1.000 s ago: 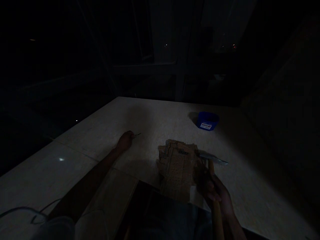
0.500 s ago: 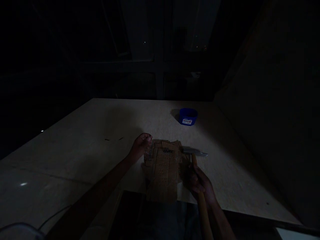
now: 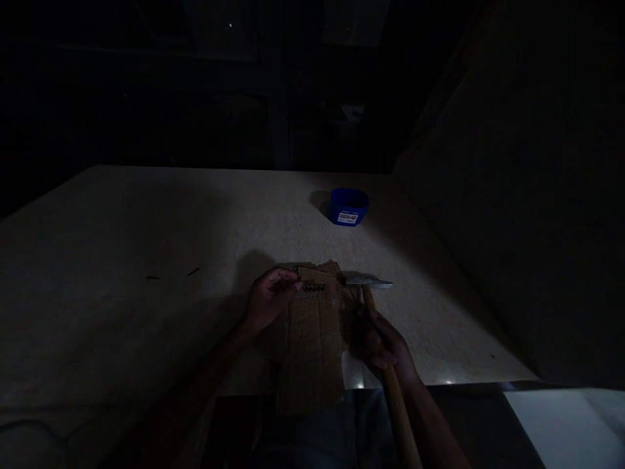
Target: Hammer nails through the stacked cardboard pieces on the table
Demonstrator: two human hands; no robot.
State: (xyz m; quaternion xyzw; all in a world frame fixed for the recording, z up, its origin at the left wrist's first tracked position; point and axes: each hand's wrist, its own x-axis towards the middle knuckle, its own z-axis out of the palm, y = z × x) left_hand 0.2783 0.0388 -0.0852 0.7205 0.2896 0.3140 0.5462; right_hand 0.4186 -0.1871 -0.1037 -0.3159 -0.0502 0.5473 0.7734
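My left hand [image 3: 269, 301] is over the upper left edge of the worn brown cardboard [image 3: 315, 345], with thumb and fingers pinched together. A small dark bit shows at the fingertips, too dim to name. Close to them, a row of small dark pieces [image 3: 313, 287] lies or stands on the cardboard; their kind is hard to make out. My right hand [image 3: 383, 345] is wrapped around the wooden handle of a hammer [image 3: 367, 282]. The hammer's long metal head is just right of the cardboard's upper end.
A blue plastic tub [image 3: 348, 207] with a white label stands farther back on the pale table [image 3: 219, 215]. Two thin dark pieces [image 3: 194, 271] lie to the left. A wall [image 3: 502, 215] rises at the right, and the scene is very dark.
The view has tilted down and turned slightly right. My left fingertips have come closer to the row of dark pieces. My right hand keeps its hold on the hammer beside the cardboard.
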